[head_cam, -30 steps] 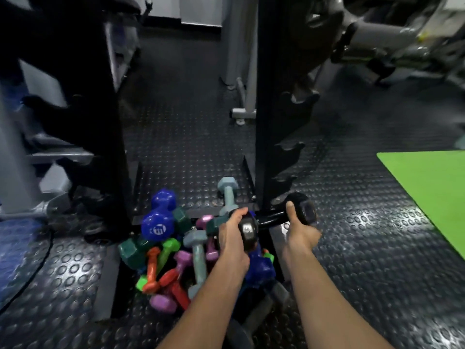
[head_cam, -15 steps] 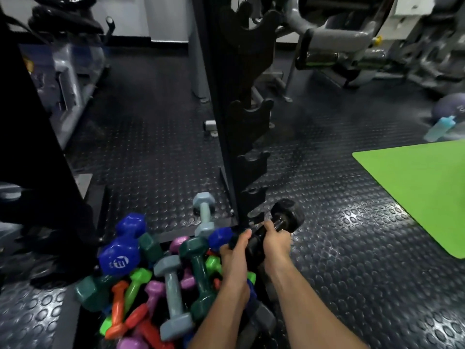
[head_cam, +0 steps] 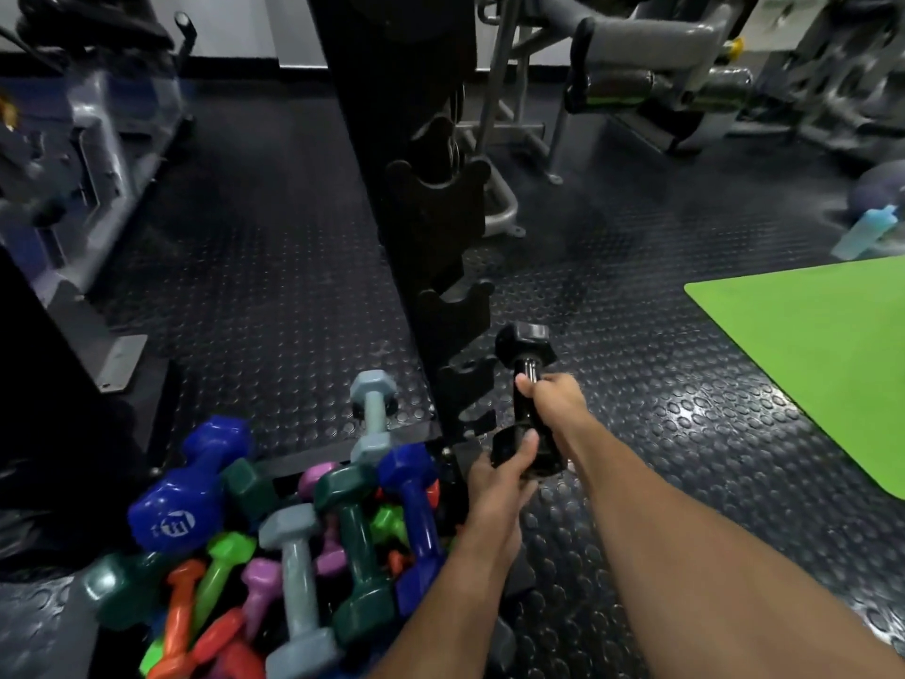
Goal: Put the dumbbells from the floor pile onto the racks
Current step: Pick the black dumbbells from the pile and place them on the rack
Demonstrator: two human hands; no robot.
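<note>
A black dumbbell (head_cam: 525, 345) with a chrome handle is held off the floor just right of the black vertical rack (head_cam: 431, 213). My right hand (head_cam: 553, 404) grips its handle. My left hand (head_cam: 499, 477) holds its near head from below, thumb over the top. The dumbbell points away from me, its far head level with the rack's low cradles (head_cam: 465, 379). A pile of coloured dumbbells (head_cam: 303, 546) lies on the floor at the rack's foot, left of my arms: blue, grey, dark green, pink, orange and lime ones.
A second dark rack (head_cam: 49, 409) stands at the left edge. A green mat (head_cam: 822, 355) covers the floor on the right, with a blue bottle (head_cam: 864, 232) and a ball beyond it. Grey gym machines (head_cam: 651, 51) fill the back. The floor is black studded rubber.
The black dumbbell has been lifted from the pile and turned to point away from me, now beside the rack's low cradles. My view has shifted, so the pile sits lower left.
</note>
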